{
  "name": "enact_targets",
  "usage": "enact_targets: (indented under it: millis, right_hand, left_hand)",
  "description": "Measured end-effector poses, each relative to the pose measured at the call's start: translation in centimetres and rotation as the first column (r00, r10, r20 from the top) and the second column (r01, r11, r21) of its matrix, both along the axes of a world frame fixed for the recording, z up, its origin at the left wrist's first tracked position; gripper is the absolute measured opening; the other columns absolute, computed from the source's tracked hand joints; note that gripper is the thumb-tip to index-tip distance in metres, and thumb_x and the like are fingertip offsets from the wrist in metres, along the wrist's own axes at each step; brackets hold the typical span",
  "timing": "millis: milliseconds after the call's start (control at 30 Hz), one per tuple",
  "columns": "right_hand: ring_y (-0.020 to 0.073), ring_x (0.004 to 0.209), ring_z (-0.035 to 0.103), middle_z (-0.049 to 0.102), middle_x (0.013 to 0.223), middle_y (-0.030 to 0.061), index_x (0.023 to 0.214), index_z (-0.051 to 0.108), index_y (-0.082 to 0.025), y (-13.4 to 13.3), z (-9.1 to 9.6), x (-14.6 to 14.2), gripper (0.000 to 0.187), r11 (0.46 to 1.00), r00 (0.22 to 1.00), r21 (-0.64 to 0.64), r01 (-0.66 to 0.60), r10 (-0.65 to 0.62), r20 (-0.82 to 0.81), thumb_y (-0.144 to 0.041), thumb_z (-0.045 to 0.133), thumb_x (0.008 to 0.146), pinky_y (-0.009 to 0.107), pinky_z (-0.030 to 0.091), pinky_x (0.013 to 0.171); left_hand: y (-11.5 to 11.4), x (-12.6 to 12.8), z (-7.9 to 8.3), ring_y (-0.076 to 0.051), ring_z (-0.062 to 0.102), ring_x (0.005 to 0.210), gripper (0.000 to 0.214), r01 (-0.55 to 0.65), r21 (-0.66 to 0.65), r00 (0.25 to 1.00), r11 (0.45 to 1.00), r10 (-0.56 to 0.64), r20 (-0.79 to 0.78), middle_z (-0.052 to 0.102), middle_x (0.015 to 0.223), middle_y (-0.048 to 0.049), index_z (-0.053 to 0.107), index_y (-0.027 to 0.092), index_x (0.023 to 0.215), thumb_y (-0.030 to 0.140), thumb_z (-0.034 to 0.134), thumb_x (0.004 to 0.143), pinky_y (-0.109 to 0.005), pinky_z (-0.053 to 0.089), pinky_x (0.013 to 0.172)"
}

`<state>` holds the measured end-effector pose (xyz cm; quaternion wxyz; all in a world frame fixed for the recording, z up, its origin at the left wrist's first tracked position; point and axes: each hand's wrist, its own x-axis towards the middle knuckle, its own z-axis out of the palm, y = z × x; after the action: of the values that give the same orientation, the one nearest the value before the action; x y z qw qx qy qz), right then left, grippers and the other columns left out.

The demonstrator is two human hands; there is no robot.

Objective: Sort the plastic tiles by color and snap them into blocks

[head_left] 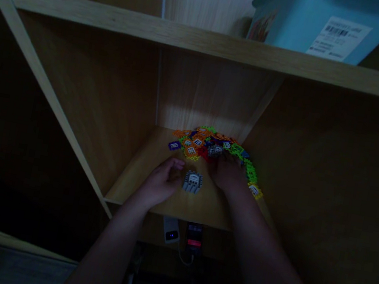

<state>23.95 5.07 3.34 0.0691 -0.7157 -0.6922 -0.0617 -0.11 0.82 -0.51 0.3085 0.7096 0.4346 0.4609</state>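
I'm resting the loose, empty left hand [162, 180] beside the lower-centre grey stack [192, 182], the right hand [229, 173], grip hidden, needing gentle picking at the colourful pile [191, 150].

The grey toothed plastic block [192, 182] bears a white lattice; at its twelve o'clock, the toothed plastic pieces [197, 142] mix orange, green, red and purple. The plastic bin [295, 21] is light blue, its barcode label [338, 39] white.
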Motion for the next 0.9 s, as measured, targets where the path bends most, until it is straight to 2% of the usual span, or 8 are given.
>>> enact_targets:
  millis: [167,267,333,400,500,600,733,900]
  right_hand:
    - [0.0461,0.142,0.055,0.064,0.151,0.0259,0.141,0.069,-0.008,-0.3,0.2,0.8,0.047,0.972,0.988,0.231,-0.037,0.07,-0.135,-0.029,0.056,0.102,0.064,0.047,0.117]
    - [0.0383,0.133,0.065,0.073,0.139,0.0219,0.131,0.075,-0.012,-1.3,0.6,1.3,0.039,0.856,0.903,0.514,-0.056,0.263,-0.34,-0.029,0.057,0.102,0.058,0.05,0.118]
    - [0.0342,0.128,0.07,0.076,0.134,0.0172,0.125,0.078,-0.018,-2.6,0.3,1.4,0.032,0.768,0.787,0.64,0.002,0.394,-0.475,-0.034,0.061,0.102,0.056,0.053,0.116]
    - [0.031,0.125,0.072,0.077,0.133,0.0131,0.121,0.079,-0.023,-4.1,-0.4,1.2,0.029,0.742,0.609,0.665,0.085,0.489,-0.624,-0.04,0.067,0.101,0.054,0.057,0.112]
    - [0.0275,0.117,0.077,0.081,0.127,0.0097,0.119,0.08,-0.025,-5.8,-1.9,0.7,0.029,0.798,0.3,0.573,0.184,0.51,-0.806,-0.045,0.076,0.097,0.051,0.06,0.107]
    - [0.0248,0.105,0.079,0.084,0.116,0.0073,0.114,0.082,-0.026,-6.5,-3.0,0.2,0.028,0.84,0.163,0.509,0.187,0.484,-0.86,-0.043,0.083,0.092,0.047,0.063,0.102]
    - [0.0213,0.103,0.078,0.083,0.112,0.0051,0.11,0.082,-0.027,-7.2,-3.1,-0.5,0.019,0.799,0.171,0.575,0.175,0.551,-0.817,-0.037,0.084,0.093,0.042,0.063,0.099]
    - [0.0209,0.1,0.079,0.083,0.108,0.0038,0.109,0.077,-0.028,-9.0,-2.3,-1.4,0.013,0.68,0.429,0.733,0.031,0.653,-0.624,-0.024,0.079,0.097,0.037,0.065,0.091]
  left_hand:
    - [0.0,0.0,0.3,-0.027,0.07,0.126,0.036,-0.018,-0.008,1.0,1.0,0.018,0.001,0.075,0.129,-0.0098,0.068,0.021,0.119,0.005,0.062,0.087,-0.052,0.052,0.118]
    - [0.0,0.1,0.5,-0.027,0.072,0.125,0.035,-0.041,-0.008,0.999,0.999,0.041,0.005,0.076,0.128,-0.0094,0.07,0.021,0.117,0.004,0.063,0.088,-0.052,0.054,0.116]
    - [-0.1,0.1,0.5,-0.027,0.073,0.124,0.034,-0.063,0.003,0.998,0.998,0.063,0.012,0.078,0.126,-0.0085,0.071,0.022,0.117,0.005,0.064,0.089,-0.051,0.055,0.114]
    - [-0.2,0.0,0.6,-0.026,0.074,0.121,0.032,-0.082,0.028,0.996,0.996,0.081,0.024,0.078,0.125,-0.0076,0.072,0.023,0.117,0.006,0.065,0.09,-0.049,0.057,0.112]
    - [-0.6,0.0,0.9,-0.025,0.075,0.118,0.027,-0.098,0.084,0.995,0.992,0.095,0.038,0.079,0.121,-0.0062,0.073,0.023,0.116,0.009,0.066,0.094,-0.046,0.059,0.107]
    - [-1.2,0.2,1.6,-0.024,0.075,0.112,0.017,-0.109,0.152,0.994,0.982,0.103,0.049,0.08,0.116,-0.0052,0.075,0.024,0.114,0.018,0.068,0.1,-0.041,0.06,0.099]
    - [-2.0,0.8,2.3,-0.021,0.075,0.102,0.015,-0.079,0.266,0.995,0.961,0.059,0.081,0.079,0.109,-0.0042,0.077,0.026,0.115,0.024,0.076,0.1,-0.037,0.06,0.094]
    - [-2.6,1.6,2.3,-0.018,0.073,0.093,0.043,-0.044,0.416,0.997,0.908,0.016,0.071,0.077,0.102,-0.0018,0.07,0.03,0.139,0.023,0.081,0.098,-0.034,0.059,0.09]
